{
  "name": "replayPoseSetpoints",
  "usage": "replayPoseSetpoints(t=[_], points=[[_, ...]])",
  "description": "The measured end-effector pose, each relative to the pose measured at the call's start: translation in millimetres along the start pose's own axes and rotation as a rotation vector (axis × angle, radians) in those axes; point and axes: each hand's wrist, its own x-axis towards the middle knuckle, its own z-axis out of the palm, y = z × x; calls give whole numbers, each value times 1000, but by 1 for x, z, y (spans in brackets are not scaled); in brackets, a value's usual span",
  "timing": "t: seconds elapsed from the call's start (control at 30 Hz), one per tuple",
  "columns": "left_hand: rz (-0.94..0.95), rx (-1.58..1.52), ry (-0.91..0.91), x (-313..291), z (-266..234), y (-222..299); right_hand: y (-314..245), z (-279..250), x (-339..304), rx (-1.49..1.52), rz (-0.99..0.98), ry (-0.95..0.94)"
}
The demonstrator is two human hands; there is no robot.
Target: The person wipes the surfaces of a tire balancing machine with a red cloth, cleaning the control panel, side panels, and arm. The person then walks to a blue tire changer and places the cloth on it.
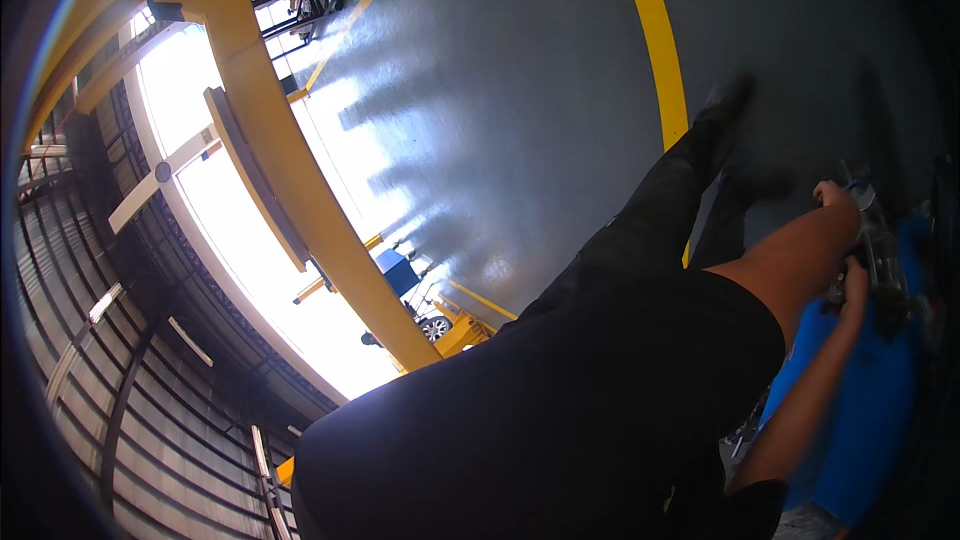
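Observation:
Both my arms reach to the right side of the view, over a grey metal assembly (885,258) with several dark parts. My left hand (830,194) is at the assembly's upper end, fingers curled in. What it holds, if anything, is too small to make out. Lower down, my right hand (855,285) rests against the near side of the same assembly, fingers bent around a part I cannot make out. Below the metal assembly is a large blue surface (850,420), partly hidden by my right forearm.
My dark-clad legs (650,200) stand on a grey floor (520,110) beside a yellow floor line (655,30). A yellow steel frame (275,120) rises on the left before bright openings. Beyond it are a blue box (397,272), a wheel (435,328) and a dark rack (310,0).

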Motion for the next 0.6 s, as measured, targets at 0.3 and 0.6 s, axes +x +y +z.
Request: replayPoseSetpoints(t=[0.3,0.6], points=[[-269,16,-73,11,-18,-26,-49,18,-10,-97,-230,61],[200,-25,136,12,59,-136,-80,57,-123,-444,-62,353]])
